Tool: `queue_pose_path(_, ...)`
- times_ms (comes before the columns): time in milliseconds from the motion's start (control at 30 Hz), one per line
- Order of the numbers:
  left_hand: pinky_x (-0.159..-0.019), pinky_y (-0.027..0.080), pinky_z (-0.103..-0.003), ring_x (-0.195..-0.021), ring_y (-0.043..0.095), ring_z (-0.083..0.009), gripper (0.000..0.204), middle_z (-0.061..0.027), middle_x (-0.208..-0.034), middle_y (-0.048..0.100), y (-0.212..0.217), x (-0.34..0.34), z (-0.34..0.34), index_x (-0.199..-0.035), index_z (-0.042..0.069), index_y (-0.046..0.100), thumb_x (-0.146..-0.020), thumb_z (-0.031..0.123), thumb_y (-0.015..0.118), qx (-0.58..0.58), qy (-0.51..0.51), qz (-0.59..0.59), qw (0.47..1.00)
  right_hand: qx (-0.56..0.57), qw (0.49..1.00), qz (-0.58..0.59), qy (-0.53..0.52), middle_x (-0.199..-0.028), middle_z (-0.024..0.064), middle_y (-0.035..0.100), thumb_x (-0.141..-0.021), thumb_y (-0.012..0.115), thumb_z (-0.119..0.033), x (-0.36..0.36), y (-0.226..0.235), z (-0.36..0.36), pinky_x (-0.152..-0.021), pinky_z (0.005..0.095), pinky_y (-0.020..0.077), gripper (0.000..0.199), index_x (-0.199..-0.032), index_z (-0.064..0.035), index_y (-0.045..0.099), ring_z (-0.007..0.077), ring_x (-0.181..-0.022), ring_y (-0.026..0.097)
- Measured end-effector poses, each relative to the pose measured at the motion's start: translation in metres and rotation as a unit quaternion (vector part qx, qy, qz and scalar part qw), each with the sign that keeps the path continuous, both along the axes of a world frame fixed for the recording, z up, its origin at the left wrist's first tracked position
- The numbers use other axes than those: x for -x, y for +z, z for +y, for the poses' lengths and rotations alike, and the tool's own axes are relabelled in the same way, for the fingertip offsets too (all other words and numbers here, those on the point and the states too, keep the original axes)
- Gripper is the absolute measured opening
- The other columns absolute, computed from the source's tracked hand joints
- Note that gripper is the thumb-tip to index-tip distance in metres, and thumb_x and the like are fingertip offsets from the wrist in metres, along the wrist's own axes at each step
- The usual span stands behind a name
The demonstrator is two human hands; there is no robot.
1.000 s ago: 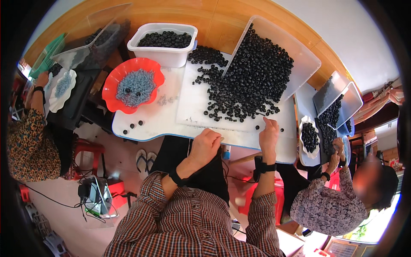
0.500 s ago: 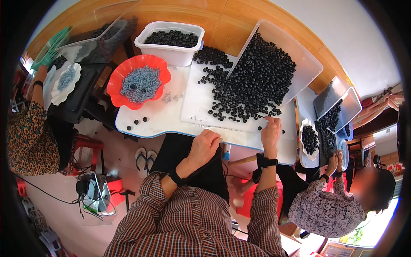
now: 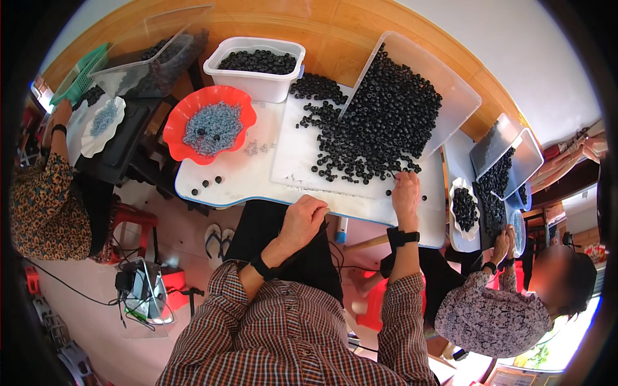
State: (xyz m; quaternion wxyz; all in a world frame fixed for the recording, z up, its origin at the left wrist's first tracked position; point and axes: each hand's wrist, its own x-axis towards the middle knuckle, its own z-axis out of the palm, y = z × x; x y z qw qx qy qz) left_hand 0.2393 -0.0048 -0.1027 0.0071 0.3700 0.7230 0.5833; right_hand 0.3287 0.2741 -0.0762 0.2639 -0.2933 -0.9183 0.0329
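My left hand [image 3: 301,220] is closed, its fingers curled together over the table's front edge. Whatever it holds, if anything, is hidden. Further right, my right hand [image 3: 406,198] makes a pinch at the near rim of a heap of small black ring-like pieces [image 3: 373,122]. What lies between its fingertips is too small to make out. The heap spreads over a white board [image 3: 293,164] from a clear plastic bin [image 3: 457,106] tipped on its side. Single black pieces lie beside my right hand.
A red scalloped bowl [image 3: 174,132] holds small grey-blue pieces. Behind it stands a white tub [image 3: 257,83] of black pieces. Three loose black pieces lie at the table's left front. People work at tables on either side, one in a patterned shirt [image 3: 492,315] at right.
My right hand has shifted slightly up toward the heap's near edge. My left hand stays closed in nearly the same place. The whole view has moved a little.
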Motion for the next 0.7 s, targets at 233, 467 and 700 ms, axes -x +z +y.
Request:
queue_pose_path(233,-0.059,0.050,-0.032,-0.068,0.063,-0.0249,0.011,-0.0126,-0.084,0.065,0.000,0.000,-0.002,-0.091,-0.001,0.067,-0.081,0.001,0.069,-0.002,0.003,0.002,1.000,0.015,0.999,-0.012,-0.051,-0.095,0.0140,0.057,-0.083,0.056,0.002,-0.030,0.014,-0.024,-0.076,0.0439,0.0482,0.009,-0.087,-0.0039,0.062,0.0334,-0.092,0.058)
queue_pose_path(467,-0.064,0.050,-0.039,-0.074,0.063,-0.0334,0.009,-0.0157,-0.084,0.062,0.007,-0.003,-0.002,-0.089,0.001,0.065,-0.082,0.004,0.067,0.018,-0.008,-0.023,1.000,-0.021,0.999,-0.011,0.023,-0.086,0.0124,0.057,-0.079,0.056,0.003,-0.084,0.011,-0.040,-0.073,0.0430,0.0475,0.012,-0.086,-0.0037,0.063,0.0332,-0.085,0.059)
queue_pose_path(700,-0.063,0.050,-0.039,-0.073,0.063,-0.0338,0.010,-0.0161,-0.084,0.062,0.007,-0.004,-0.003,-0.091,0.000,0.065,-0.082,0.003,0.066,0.015,-0.019,-0.024,0.999,-0.046,0.998,-0.037,0.026,-0.086,0.0097,0.058,-0.076,0.056,-0.001,-0.110,0.004,-0.045,-0.076,0.0408,0.0469,0.013,-0.085,-0.0048,0.065,0.0295,-0.086,0.059)
